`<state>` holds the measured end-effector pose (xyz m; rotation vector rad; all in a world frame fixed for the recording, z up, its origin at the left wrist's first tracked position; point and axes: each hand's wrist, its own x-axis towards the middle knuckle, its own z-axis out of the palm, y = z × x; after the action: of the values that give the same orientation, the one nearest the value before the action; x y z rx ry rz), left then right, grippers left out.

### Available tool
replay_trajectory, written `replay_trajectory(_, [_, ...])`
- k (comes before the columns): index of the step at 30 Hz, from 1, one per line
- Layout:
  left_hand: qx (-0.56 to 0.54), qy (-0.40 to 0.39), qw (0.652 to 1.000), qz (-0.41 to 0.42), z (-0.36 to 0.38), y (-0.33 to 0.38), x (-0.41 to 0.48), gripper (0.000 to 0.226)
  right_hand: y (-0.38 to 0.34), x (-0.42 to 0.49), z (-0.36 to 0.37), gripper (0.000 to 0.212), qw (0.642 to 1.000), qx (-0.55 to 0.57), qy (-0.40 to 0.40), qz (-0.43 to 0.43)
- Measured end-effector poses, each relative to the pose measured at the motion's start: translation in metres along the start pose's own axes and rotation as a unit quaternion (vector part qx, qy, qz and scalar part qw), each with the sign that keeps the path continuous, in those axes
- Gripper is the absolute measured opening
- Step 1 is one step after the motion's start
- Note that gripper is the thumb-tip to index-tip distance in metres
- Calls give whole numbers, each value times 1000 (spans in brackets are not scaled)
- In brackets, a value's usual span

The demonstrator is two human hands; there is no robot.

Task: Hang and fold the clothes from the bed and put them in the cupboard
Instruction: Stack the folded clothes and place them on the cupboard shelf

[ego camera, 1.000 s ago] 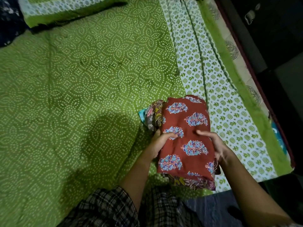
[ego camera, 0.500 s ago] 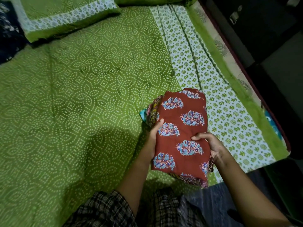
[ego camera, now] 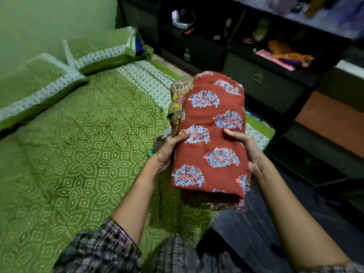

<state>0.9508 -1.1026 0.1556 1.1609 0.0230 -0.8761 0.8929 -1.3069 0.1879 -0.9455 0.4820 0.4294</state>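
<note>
A stack of folded clothes (ego camera: 210, 138), topped by a rust-red cloth with blue flower prints, is held up above the right side of the bed (ego camera: 82, 150). Other patterned folded pieces show at its left edge and underneath. My left hand (ego camera: 169, 148) grips the stack's left side, thumb on top. My right hand (ego camera: 246, 150) grips the right side, thumb on top and fingers hidden beneath. The dark cupboard (ego camera: 256, 62) stands behind and to the right, with open shelves.
Two green pillows (ego camera: 49, 79) lie at the head of the bed. The cupboard shelves hold orange and pink cloth (ego camera: 283, 54) and small items; drawers with handles sit below. Dark floor lies to the right of the bed.
Both hands have lifted the folded stack off the bed. The view has swung up and to the right, bringing the cupboard and pillows into sight.
</note>
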Motion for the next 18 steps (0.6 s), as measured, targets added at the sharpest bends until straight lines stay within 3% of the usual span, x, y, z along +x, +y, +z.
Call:
replay_trajectory(4, [71,-55,994,-62,46,-2,-20,38,8,-69,-5,23,995,-42,87,-28])
replay_trajectory(9, [138,-122,981,-65,124,-4,-33,12,22,-159,-34,12,978,4,188,-87])
replay_trajectory(11, [159,-164,971,-70,158,-5,-36,14,26,-194,-46,13,970,32,211,-115])
replay_trajectory(15, [194,-235,948,-88,234,-12,-41,10,26,-260,-76,35,949,79,253,-170])
replay_trajectory(18, [202,-277,933,-112,286,-24,-38,14,26,-302,-101,35,932,121,275,-205])
